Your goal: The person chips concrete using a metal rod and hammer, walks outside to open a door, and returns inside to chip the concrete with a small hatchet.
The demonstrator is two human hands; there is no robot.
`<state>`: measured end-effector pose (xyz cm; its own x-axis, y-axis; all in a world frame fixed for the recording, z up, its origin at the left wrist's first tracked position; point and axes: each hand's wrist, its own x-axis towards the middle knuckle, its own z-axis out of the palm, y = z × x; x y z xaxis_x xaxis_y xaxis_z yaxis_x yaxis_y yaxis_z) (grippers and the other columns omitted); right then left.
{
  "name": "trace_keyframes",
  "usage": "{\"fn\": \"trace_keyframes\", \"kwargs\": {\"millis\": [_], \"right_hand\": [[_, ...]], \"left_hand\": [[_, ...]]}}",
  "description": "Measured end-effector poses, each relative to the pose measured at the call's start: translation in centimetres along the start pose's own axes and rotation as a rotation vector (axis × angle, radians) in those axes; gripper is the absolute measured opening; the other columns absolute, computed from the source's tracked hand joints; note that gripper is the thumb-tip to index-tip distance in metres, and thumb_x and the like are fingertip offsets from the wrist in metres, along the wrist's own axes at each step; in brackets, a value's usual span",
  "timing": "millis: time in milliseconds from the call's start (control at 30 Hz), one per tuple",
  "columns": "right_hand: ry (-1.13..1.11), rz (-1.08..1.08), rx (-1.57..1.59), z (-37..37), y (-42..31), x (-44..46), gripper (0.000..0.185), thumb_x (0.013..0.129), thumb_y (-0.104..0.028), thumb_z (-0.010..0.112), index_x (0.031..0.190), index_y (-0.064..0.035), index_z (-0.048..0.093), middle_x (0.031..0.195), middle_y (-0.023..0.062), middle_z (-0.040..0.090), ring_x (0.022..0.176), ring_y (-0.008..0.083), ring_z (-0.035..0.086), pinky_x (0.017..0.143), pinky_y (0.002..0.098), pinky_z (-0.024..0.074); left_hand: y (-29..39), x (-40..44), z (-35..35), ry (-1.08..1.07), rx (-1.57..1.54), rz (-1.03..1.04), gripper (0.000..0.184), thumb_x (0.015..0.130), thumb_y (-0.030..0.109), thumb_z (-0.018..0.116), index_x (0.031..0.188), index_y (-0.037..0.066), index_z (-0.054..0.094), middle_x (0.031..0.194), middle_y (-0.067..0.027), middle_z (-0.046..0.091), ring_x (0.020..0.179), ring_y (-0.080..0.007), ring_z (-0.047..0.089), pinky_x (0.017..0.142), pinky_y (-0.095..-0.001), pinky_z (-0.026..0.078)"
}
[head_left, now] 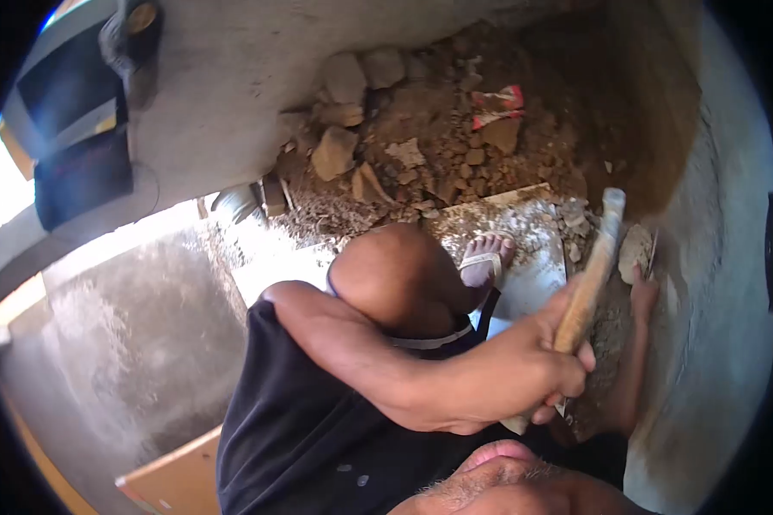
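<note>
My left hand (pixel 545 369) is closed round a worn wooden handle (pixel 588 283), which slants up to the right and has a pale grey end. A pale piece shows just below that fist, too covered to identify. Farther right, by the wall, my right hand (pixel 643 296) has its fingers closed at the lower end of a rough grey-brown lump (pixel 636 248). A thin edge stands beside the lump; what it belongs to is unclear. Between the arms and the rubble are a bent knee (pixel 391 275) and a sandalled foot (pixel 484 259).
Broken stones (pixel 335 154) and brown soil lie ahead, with a red-and-white wrapper (pixel 498 107) on top. A dusty white board (pixel 524 287) is under the foot. A grey wall (pixel 730 257) rises at the right. Dark cloth-like items (pixel 82 176) are at upper left.
</note>
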<state>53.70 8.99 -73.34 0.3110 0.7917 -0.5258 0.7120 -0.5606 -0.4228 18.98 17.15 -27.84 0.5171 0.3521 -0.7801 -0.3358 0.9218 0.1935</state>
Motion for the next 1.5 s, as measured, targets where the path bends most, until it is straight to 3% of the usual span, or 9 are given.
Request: {"fn": "trace_keyframes", "kwargs": {"millis": [200, 367, 400, 433, 567, 767, 1200, 1433, 1500], "right_hand": [[-0.383, -0.304, 0.686, 2.5, -23.9, -7.0, 0.040, 0.084, -0.024, 0.070, 0.113, 0.0025, 0.064, 0.096, 0.0079, 0.070, 0.083, 0.0113, 0.062, 0.076, 0.0305, 0.0506], [-1.111, -0.826, 0.829, 1.9, -45.3, -14.6, 0.042, 0.087, -0.027, 0.069, 0.122, -0.0040, 0.062, 0.107, 0.0093, 0.070, 0.092, 0.0112, 0.063, 0.083, 0.0284, 0.0509], [-0.915, -1.023, 0.846, 3.1, -46.0, -15.7, 0.043, 0.087, -0.028, 0.069, 0.122, -0.0032, 0.062, 0.105, 0.0102, 0.070, 0.092, 0.0125, 0.063, 0.082, 0.0289, 0.0508], [-0.704, -1.203, 0.834, 4.3, -45.4, -16.0, 0.043, 0.087, -0.029, 0.069, 0.121, -0.0023, 0.062, 0.104, 0.0112, 0.070, 0.092, 0.0138, 0.064, 0.082, 0.0295, 0.0506], [-0.783, -0.643, 0.758, 4.5, -37.9, -12.7, 0.039, 0.088, -0.029, 0.068, 0.116, -0.0024, 0.062, 0.095, 0.0122, 0.068, 0.087, 0.0176, 0.065, 0.077, 0.0321, 0.0512], [0.169, -0.339, 0.329, 8.9, -19.9, 2.3, 0.024, 0.086, -0.015, 0.056, 0.101, 0.0021, 0.064, 0.093, 0.0243, 0.066, 0.088, 0.0382, 0.066, 0.073, 0.0452, 0.0520], [-0.456, 0.055, -0.678, 0.2, -4.5, 2.3, 0.036, 0.091, -0.015, 0.039, 0.113, -0.0001, 0.064, 0.107, 0.0253, 0.064, 0.105, 0.0401, 0.060, 0.088, 0.0501, 0.0472], [-0.386, -0.062, -0.574, -6.1, -4.9, 2.3, 0.030, 0.094, -0.020, 0.044, 0.100, 0.0004, 0.065, 0.095, 0.0232, 0.067, 0.091, 0.0377, 0.066, 0.081, 0.0492, 0.0516], [-0.090, -0.124, -0.622, -4.8, -11.2, 3.9, 0.039, 0.095, -0.012, 0.036, 0.128, -0.0019, 0.054, 0.098, 0.0248, 0.065, 0.094, 0.0356, 0.065, 0.080, 0.0494, 0.0524]], "left_hand": [[-2.8, -0.2, 0.3, -0.088, -0.004, 0.046, 0.090, 0.075, -0.002, 0.050, 0.152, 0.022, 0.011, 0.088, -0.0034, 0.047, 0.055, -0.0100, 0.048, 0.044, -0.0218, 0.040], [-2.0, -1.1, 1.3, -0.051, 0.083, -0.041, 0.089, 0.075, -0.002, 0.054, 0.151, 0.021, 0.014, 0.095, -0.0038, 0.048, 0.058, -0.0096, 0.049, 0.046, -0.0215, 0.042], [-2.0, -1.0, 1.4, -0.039, 0.070, -0.083, 0.088, 0.075, -0.002, 0.055, 0.150, 0.021, 0.015, 0.097, -0.0038, 0.048, 0.058, -0.0094, 0.050, 0.046, -0.0213, 0.043], [-2.4, -0.9, 1.3, -0.041, 0.062, -0.058, 0.087, 0.076, -0.002, 0.056, 0.150, 0.021, 0.016, 0.098, -0.0036, 0.048, 0.059, -0.0091, 0.050, 0.047, -0.0212, 0.043], [-2.5, -0.7, 0.6, -0.004, -0.086, -0.099, 0.089, 0.080, -0.008, 0.054, 0.152, 0.023, 0.013, 0.104, -0.0042, 0.049, 0.059, -0.0098, 0.049, 0.049, -0.0220, 0.044], [-0.9, -1.2, -0.6, 0.041, -0.230, -0.107, 0.096, 0.079, -0.017, 0.047, 0.153, 0.029, 0.007, 0.111, -0.0071, 0.047, 0.060, -0.0104, 0.046, 0.049, -0.0231, 0.042], [2.0, -0.6, -2.5, 0.143, -0.384, -0.061, 0.093, 0.079, -0.017, 0.049, 0.151, 0.029, 0.014, 0.111, -0.0104, 0.046, 0.060, -0.0107, 0.045, 0.047, -0.0221, 0.040], [2.7, -0.1, -2.3, 0.211, -0.414, -0.045, 0.093, 0.077, -0.019, 0.048, 0.150, 0.029, 0.014, 0.110, -0.0115, 0.045, 0.058, -0.0106, 0.044, 0.046, -0.0215, 0.039], [2.6, 0.1, -1.9, 0.185, -0.396, -0.026, 0.093, 0.078, -0.019, 0.048, 0.150, 0.029, 0.015, 0.111, -0.0118, 0.045, 0.058, -0.0106, 0.044, 0.045, -0.0215, 0.039]]}}
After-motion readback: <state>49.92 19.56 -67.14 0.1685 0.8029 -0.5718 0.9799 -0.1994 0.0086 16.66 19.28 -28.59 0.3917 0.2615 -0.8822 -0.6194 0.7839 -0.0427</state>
